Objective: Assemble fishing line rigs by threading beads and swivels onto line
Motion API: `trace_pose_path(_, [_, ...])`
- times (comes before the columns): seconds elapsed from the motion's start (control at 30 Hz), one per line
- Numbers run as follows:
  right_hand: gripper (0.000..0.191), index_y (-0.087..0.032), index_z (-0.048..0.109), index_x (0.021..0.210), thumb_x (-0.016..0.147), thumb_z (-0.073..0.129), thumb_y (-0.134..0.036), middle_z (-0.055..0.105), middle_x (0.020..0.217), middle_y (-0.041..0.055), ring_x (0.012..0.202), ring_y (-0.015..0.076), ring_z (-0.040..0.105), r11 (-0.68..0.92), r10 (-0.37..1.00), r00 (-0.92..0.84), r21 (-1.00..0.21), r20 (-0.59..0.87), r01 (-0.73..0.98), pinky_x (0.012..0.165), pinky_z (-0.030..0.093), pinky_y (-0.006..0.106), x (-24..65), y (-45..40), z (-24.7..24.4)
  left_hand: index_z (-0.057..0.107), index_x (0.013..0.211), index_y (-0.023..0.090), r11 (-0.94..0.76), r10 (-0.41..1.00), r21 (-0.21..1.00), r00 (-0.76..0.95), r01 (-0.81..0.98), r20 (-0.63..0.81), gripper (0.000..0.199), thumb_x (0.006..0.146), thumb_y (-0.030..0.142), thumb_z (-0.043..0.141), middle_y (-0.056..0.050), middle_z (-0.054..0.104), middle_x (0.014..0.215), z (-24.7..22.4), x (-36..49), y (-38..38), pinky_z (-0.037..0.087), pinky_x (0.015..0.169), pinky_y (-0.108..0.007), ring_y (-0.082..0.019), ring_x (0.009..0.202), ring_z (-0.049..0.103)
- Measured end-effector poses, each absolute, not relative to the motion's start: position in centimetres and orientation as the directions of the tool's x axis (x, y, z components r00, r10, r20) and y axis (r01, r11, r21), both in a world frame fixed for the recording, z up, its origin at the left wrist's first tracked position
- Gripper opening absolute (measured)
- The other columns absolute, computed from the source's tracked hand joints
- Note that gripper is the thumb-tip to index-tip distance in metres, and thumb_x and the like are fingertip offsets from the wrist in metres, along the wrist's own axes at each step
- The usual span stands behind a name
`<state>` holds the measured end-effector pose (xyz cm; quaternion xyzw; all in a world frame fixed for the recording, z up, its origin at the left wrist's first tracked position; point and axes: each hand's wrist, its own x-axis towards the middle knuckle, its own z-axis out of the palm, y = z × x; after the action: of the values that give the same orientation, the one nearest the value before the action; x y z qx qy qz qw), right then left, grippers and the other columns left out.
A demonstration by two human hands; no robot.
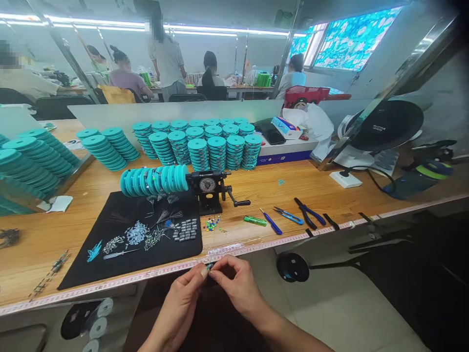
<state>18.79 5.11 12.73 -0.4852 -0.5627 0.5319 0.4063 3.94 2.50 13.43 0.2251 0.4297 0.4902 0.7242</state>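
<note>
Where left hand [183, 292] meets right hand [236, 282], a small piece [209, 267] sits between fingertips [203, 272].

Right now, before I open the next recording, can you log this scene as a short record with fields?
Left hand: pinching a small piece, too small to identify
Right hand: pinching at the same piece
Table: tape measure along its front edge
Mat: black, holding grey blocks and a screwdriver
Machine: black, with crank and a row of teal spools
Tools: pliers, snips
Background: stacked spools, people
</note>
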Motion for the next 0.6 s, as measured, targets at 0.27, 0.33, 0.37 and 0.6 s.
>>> trace_pose_path(0.27, [0.015, -0.015, 0.071, 0.072, 0.073, 0.080, -0.028, 0.066, 0.071, 0.0008, 0.069, 0.0153, 0.055, -0.234, 0.971, -0.120, -0.935, -0.209, -0.266, 0.067, 0.043, 0.026, 17.8, 4.3, 11.3, 0.076, 0.105, 0.022, 0.442, 0.880, 0.678, 0.138, -0.587, -0.454, 0.025, 0.084, 0.033, 0.066, -0.007, 0.073, 0.109, 13.0, 4.4, 1.9, 0.038, 0.100, -0.036, -0.026, 0.118, 0.051])
trace_pose_path(0.33, [0.020, -0.015, 0.069, 0.072, 0.071, 0.081, -0.032, 0.065, 0.071, 0.0000, 0.068, 0.0142, 0.054, -0.279, 0.960, -0.118, -0.897, -0.253, -0.343, 0.068, 0.043, 0.025, 17.2, 3.8, 11.2, 0.076, 0.106, 0.022, 0.426, 0.887, 0.674, 0.130, -0.604, -0.444, 0.025, 0.086, 0.031, 0.064, -0.007, 0.073, 0.108, 12.9, 4.6, 1.8, 0.041, 0.096, -0.035, -0.025, 0.115, 0.053])
trace_pose_path(0.37, [0.023, -0.016, 0.068, 0.073, 0.070, 0.082, -0.034, 0.063, 0.070, -0.0007, 0.067, 0.0135, 0.053, -0.310, 0.951, -0.124, -0.868, -0.284, -0.389, 0.067, 0.043, 0.025, 16.8, 3.6, 11.1, 0.076, 0.106, 0.022, 0.419, 0.888, 0.674, 0.121, -0.608, -0.443, 0.024, 0.086, 0.031, 0.064, -0.007, 0.073, 0.107, 12.8, 4.6, 1.8, 0.042, 0.094, -0.034, -0.025, 0.112, 0.055])
trace_pose_path(0.6, [0.035, -0.015, 0.064, 0.069, 0.064, 0.087, -0.040, 0.055, 0.064, -0.0019, 0.059, 0.0096, 0.047, -0.554, 0.831, -0.342, -0.594, -0.438, -0.583, 0.060, 0.040, 0.022, 15.9, 2.4, 11.1, 0.078, 0.094, 0.019, 0.417, 0.873, 0.652, 0.080, -0.633, -0.481, 0.018, 0.082, 0.031, 0.071, -0.003, 0.070, 0.084, 12.0, 4.6, 1.5, 0.044, 0.075, -0.026, -0.016, 0.081, 0.055])
